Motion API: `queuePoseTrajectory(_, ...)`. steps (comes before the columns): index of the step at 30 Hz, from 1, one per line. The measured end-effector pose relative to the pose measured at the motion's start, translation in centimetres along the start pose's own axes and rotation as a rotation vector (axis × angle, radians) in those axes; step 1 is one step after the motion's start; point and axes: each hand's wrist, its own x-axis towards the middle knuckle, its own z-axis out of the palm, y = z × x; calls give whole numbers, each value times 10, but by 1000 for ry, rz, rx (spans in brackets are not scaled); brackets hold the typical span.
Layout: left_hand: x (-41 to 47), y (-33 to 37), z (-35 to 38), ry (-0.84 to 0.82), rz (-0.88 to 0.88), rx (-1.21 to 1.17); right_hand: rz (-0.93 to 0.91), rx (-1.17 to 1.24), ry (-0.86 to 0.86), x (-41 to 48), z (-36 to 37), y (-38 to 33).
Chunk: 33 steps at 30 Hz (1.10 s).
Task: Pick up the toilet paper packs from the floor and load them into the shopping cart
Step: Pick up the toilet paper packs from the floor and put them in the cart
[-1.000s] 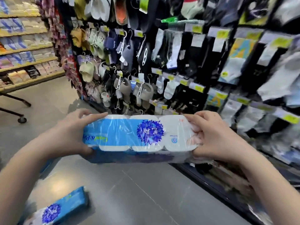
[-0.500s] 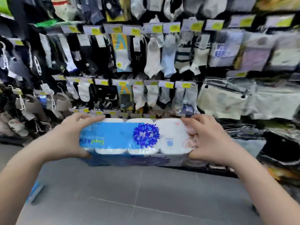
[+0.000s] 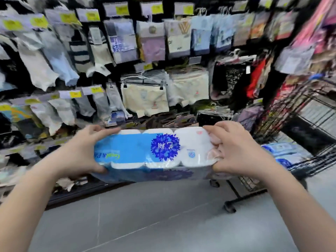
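I hold a blue and white toilet paper pack (image 3: 154,151) level in front of me, above the floor. My left hand (image 3: 80,151) grips its left end and my right hand (image 3: 234,151) grips its right end. The black wire shopping cart (image 3: 298,110) stands to the right of the pack, close to my right hand. Other blue toilet paper packs (image 3: 287,153) lie inside the cart's basket.
A display wall of hanging socks (image 3: 54,70) and underwear (image 3: 163,93) runs across the view straight ahead, with a low dark base ledge (image 3: 81,191). Grey tiled floor (image 3: 163,220) lies below my arms. The cart's wheel (image 3: 230,206) rests on the floor at right.
My view has swung to the right along the display wall. The pack stays in both hands. The cart with packs inside has come into view at right, and the pack on the floor is out of sight.
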Motion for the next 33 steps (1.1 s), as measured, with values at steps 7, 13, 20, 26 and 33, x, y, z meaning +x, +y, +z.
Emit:
queuePoseTrajectory(7,80,98,30,-76,218,-5,233,9,54,-66,-27,87)
queuePoseTrajectory(13,141,166,55,-146,378,1,435,12,56,-112,-48,128)
queuePoseTrajectory(20,219,221,80,-224,512,1,599,-24,78,-120,-58,175)
queuePoseTrajectory(26,292,262,101,-249,590,5,711,-36,99,-102,-62,218)
queuePoseTrajectory(33,364,305,132,-287,657,-38,831,-26,117,-89,-61,265)
